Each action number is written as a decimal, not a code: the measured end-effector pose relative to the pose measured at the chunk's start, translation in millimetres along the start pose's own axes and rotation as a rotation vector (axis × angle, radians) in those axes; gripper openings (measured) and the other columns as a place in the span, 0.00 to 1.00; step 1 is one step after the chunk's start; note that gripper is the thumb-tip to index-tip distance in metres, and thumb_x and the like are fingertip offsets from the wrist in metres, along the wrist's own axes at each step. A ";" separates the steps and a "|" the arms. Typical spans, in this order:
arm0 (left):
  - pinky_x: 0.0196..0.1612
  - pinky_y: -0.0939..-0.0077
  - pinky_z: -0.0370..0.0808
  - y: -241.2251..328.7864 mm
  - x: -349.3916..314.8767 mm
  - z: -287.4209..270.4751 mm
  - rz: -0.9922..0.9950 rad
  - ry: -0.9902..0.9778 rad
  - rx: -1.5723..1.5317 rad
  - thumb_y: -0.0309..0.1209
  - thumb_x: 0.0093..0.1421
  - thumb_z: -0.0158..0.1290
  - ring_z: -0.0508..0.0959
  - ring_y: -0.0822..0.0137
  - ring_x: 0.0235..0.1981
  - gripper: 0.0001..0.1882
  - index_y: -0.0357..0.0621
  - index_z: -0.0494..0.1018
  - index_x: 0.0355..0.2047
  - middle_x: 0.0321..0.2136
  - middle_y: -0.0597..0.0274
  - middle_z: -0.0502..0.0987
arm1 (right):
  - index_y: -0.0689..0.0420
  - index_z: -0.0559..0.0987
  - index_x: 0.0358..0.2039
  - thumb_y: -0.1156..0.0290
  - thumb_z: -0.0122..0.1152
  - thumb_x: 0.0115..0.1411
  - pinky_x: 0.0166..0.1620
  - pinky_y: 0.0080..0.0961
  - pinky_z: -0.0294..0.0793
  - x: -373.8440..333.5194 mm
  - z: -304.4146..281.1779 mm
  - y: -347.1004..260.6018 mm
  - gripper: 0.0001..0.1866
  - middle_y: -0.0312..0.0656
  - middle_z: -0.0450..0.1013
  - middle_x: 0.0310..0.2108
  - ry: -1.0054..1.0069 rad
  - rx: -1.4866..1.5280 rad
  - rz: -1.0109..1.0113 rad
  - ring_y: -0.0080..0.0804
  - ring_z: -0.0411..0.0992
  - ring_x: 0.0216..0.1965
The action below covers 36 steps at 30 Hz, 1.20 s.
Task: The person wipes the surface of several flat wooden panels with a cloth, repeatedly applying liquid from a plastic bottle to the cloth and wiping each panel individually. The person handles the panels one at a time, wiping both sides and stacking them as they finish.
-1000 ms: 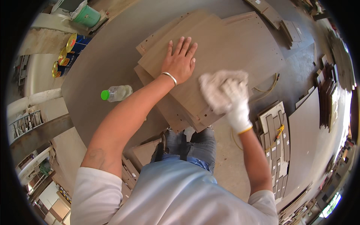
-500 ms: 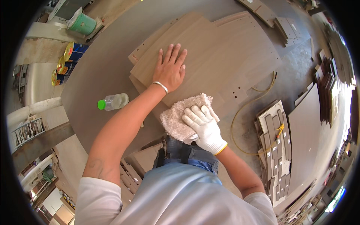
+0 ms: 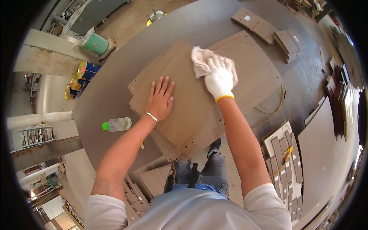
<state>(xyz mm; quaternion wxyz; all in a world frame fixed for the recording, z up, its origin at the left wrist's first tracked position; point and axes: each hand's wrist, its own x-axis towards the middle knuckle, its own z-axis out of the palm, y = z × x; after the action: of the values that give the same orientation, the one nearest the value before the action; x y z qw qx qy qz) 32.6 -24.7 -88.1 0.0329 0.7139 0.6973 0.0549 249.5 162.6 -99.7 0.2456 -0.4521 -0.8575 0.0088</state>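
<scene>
Brown flat panels [image 3: 184, 103] with small drilled holes lie stacked askew on a large grey-brown table [image 3: 115, 88]. My bare left hand [image 3: 160, 100], a light band at its wrist, rests flat on the top panel with fingers spread. At the far side of that panel, my right hand [image 3: 220, 78] wears a white knit glove with a yellow cuff. It presses a bunched pale pink cloth [image 3: 200, 61] against the surface; part of the cloth lies hidden under the glove, and the fingers look slightly blurred.
A clear bottle with a green cap [image 3: 118, 124] lies left of the panels. Smaller panel pieces [image 3: 255, 25] sit at the far right of the table. A yellow hose [image 3: 274, 111] loops at the right, near stacked strips [image 3: 281, 165]. Blue cans [image 3: 87, 71] and a green bucket [image 3: 95, 43] stand left.
My right hand has carried the cloth from the panel's near edge to its far side. My left hand sits lower in the picture, still flat, and the view has shifted.
</scene>
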 end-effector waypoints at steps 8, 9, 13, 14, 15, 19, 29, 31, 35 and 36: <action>0.81 0.43 0.43 0.7 -17.6 -9.6 -0.020 -0.069 -0.025 0.36 0.72 0.43 0.50 0.47 0.81 0.34 0.46 0.58 0.77 0.80 0.52 0.53 | 0.63 0.81 0.49 0.70 0.59 0.55 0.71 0.50 0.58 -33.8 -38.1 8.7 0.21 0.50 0.77 0.55 0.078 0.228 -0.140 0.52 0.69 0.61; 0.81 0.43 0.43 1.6 -25.9 -12.0 -0.011 -0.082 -0.032 0.36 0.72 0.44 0.50 0.47 0.80 0.34 0.47 0.58 0.77 0.80 0.52 0.53 | 0.64 0.81 0.49 0.69 0.59 0.55 0.73 0.51 0.57 -55.4 -60.1 14.8 0.22 0.51 0.76 0.55 0.061 0.227 -0.131 0.53 0.68 0.62; 0.80 0.41 0.44 24.1 -56.1 -17.0 -0.024 -0.119 -0.022 0.37 0.71 0.45 0.50 0.45 0.80 0.35 0.44 0.58 0.77 0.79 0.47 0.53 | 0.66 0.81 0.52 0.69 0.66 0.51 0.78 0.56 0.50 -133.1 -129.6 27.9 0.27 0.54 0.75 0.58 -0.208 0.246 -0.073 0.56 0.66 0.65; 0.80 0.41 0.45 35.4 -59.7 -17.0 -0.029 -0.128 -0.007 0.38 0.71 0.46 0.50 0.44 0.80 0.35 0.42 0.58 0.77 0.79 0.45 0.53 | 0.66 0.81 0.53 0.69 0.67 0.50 0.79 0.57 0.49 -147.2 -135.3 28.9 0.28 0.54 0.74 0.58 -0.225 0.244 -0.061 0.56 0.66 0.66; 0.80 0.40 0.44 50.3 -62.8 -16.3 -0.068 -0.100 -0.007 0.39 0.70 0.46 0.50 0.43 0.80 0.36 0.39 0.58 0.76 0.79 0.43 0.52 | 0.66 0.81 0.54 0.69 0.69 0.50 0.79 0.57 0.49 -155.4 -139.4 28.9 0.29 0.54 0.74 0.59 -0.241 0.241 -0.048 0.56 0.65 0.66; 0.80 0.37 0.39 128.6 -93.8 3.4 -0.139 -0.038 -0.049 0.51 0.68 0.51 0.46 0.43 0.81 0.46 0.29 0.55 0.76 0.79 0.37 0.48 | 0.67 0.79 0.55 0.78 0.65 0.48 0.78 0.57 0.49 -157.7 -149.7 17.3 0.30 0.54 0.72 0.61 -0.285 0.282 -0.023 0.58 0.63 0.67; 0.80 0.37 0.33 156.0 -105.9 -8.1 -0.168 -0.183 -0.076 0.63 0.59 0.61 0.42 0.45 0.82 0.61 0.30 0.51 0.77 0.80 0.40 0.46 | 0.61 0.79 0.59 0.66 0.62 0.58 0.74 0.51 0.54 -61.7 -43.3 -12.2 0.28 0.52 0.72 0.65 -0.105 0.201 -0.184 0.54 0.63 0.69; 0.80 0.37 0.34 154.7 -104.0 -4.3 -0.148 -0.168 -0.054 0.62 0.59 0.62 0.42 0.46 0.82 0.61 0.30 0.51 0.77 0.80 0.41 0.46 | 0.60 0.80 0.57 0.65 0.59 0.59 0.73 0.48 0.56 -14.1 -2.5 -23.8 0.26 0.51 0.73 0.64 -0.069 0.176 -0.226 0.53 0.64 0.67; 0.80 0.36 0.36 158.3 -96.0 2.5 -0.151 -0.150 -0.088 0.60 0.60 0.62 0.44 0.46 0.82 0.59 0.31 0.52 0.77 0.80 0.42 0.47 | 0.58 0.82 0.54 0.66 0.58 0.59 0.70 0.45 0.59 58.8 35.6 -42.5 0.22 0.47 0.76 0.61 -0.139 0.114 -0.246 0.49 0.65 0.65; 0.80 0.35 0.37 161.9 -97.1 3.7 -0.165 -0.127 -0.085 0.60 0.60 0.62 0.44 0.45 0.82 0.58 0.31 0.53 0.76 0.80 0.42 0.48 | 0.57 0.82 0.53 0.66 0.58 0.59 0.69 0.44 0.60 65.3 32.4 -48.0 0.22 0.46 0.76 0.60 -0.175 0.087 -0.271 0.48 0.65 0.65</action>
<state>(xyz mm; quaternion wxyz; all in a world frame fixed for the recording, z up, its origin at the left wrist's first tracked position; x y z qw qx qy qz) 191.6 -125.8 -74.9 0.1114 0.6541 0.7473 0.0362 167.9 191.9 -89.7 0.1884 -0.3186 -0.9275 0.0522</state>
